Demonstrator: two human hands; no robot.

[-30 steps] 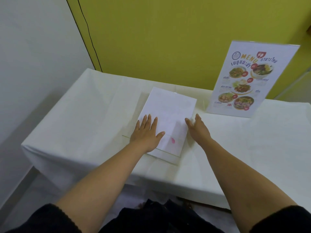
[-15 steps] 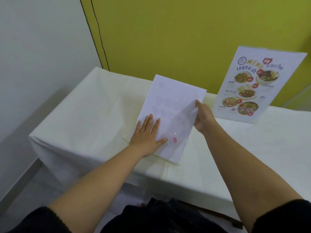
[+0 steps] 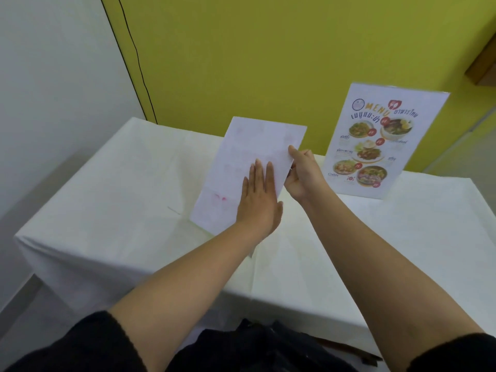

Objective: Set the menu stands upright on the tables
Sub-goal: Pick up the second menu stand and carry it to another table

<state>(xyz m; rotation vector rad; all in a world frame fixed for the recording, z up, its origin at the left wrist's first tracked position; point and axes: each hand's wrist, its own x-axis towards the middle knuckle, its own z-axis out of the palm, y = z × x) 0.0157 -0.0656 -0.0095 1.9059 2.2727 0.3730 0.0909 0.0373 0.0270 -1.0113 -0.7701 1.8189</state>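
Observation:
A clear menu stand (image 3: 241, 162) with a white sheet, its blank back toward me, is tilted up off the white-clothed table (image 3: 107, 200), its lower edge near the cloth. My right hand (image 3: 303, 175) grips its right edge, thumb in front and fingers behind. My left hand (image 3: 259, 202) lies flat with fingers together against the lower right of the sheet's near face. A second menu stand (image 3: 381, 140) with food pictures stands upright at the back right of the table.
A yellow wall (image 3: 268, 55) runs right behind the table, and a white wall (image 3: 53, 89) stands to the left. The table's front edge drops off near my body. A brown wooden piece (image 3: 483, 65) juts out at the upper right.
The stand lay flat on the table a second ago. My right hand has lifted its far edge, tilting it steadily toward upright. My left hand slid right along the sheet.

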